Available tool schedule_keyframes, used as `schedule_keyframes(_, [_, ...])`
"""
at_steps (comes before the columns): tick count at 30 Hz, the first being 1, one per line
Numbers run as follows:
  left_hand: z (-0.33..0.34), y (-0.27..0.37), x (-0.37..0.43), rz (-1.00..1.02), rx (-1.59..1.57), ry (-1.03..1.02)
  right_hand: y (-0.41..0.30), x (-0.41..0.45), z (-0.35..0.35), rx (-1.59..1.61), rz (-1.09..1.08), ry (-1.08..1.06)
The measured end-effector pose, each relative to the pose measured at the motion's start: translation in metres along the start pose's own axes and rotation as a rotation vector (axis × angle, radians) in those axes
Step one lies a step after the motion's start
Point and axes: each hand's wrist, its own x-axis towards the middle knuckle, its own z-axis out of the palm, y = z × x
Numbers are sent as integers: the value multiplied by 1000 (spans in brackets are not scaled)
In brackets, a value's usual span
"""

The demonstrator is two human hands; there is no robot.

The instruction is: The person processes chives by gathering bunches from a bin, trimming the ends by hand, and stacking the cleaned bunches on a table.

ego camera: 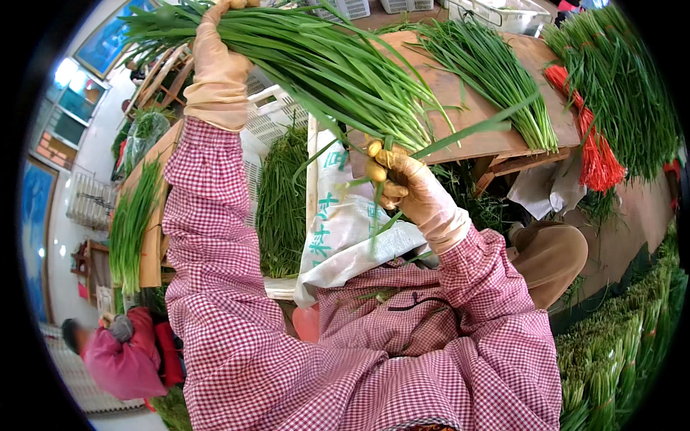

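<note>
A large bunch of garlic chives (323,64) is held up across the top of the view, leaf tips to the left and pale stem ends to the right. My left hand (221,59), in a pale rubber glove, grips it near the leafy end; its fingertips are partly cut off by the upper edge. Just below the stem ends, my gloved right hand (401,180) has its fingers curled around a few loose leaves, which stick out on both sides. Beyond, a smaller bunch of chives (501,81) lies on a wooden board (453,124).
Red ties (593,143) hang at the board's right edge beside stacked chives (620,91). A white crate (269,108) holding chives and a woven sack (334,253) with writing are before me. More bundles (609,345) stand at right; another person (121,353) is at lower left.
</note>
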Motion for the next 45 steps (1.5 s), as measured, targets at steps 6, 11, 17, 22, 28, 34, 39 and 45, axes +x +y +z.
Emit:
schedule_keyframes(6, [-14, 24, -9, -45, 109, -176, -11, -32, -6, -777, 7, 177])
schedule_keyframes(11, [-30, 48, -23, -217, -201, -414, 16, -115, -177, -2099, 560, 205])
schedule_keyframes(17, [-39, 53, -25, -60, -49, -7, -11, -90, -91, -1560, 122, 486])
schedule_keyframes(22, [-2, 5, -36, 52, -54, -71, 16, 1, -72, -325, -150, -108])
schedule_keyframes(28, [-7, -13, -50, 184, 39, 38, 29, 7, -45, 370, -202, -121])
schedule_keyframes(34, [-17, -33, -63, 211, -17, -6, 23, -10, -35, 305, -92, -169])
schedule_keyframes(39, [-24, -37, -59, 167, -98, 50, 14, -14, -17, 174, -275, -248])
schedule_keyframes(45, [-24, -32, -67, 199, -60, 45, 15, -18, -8, 178, -203, -65])
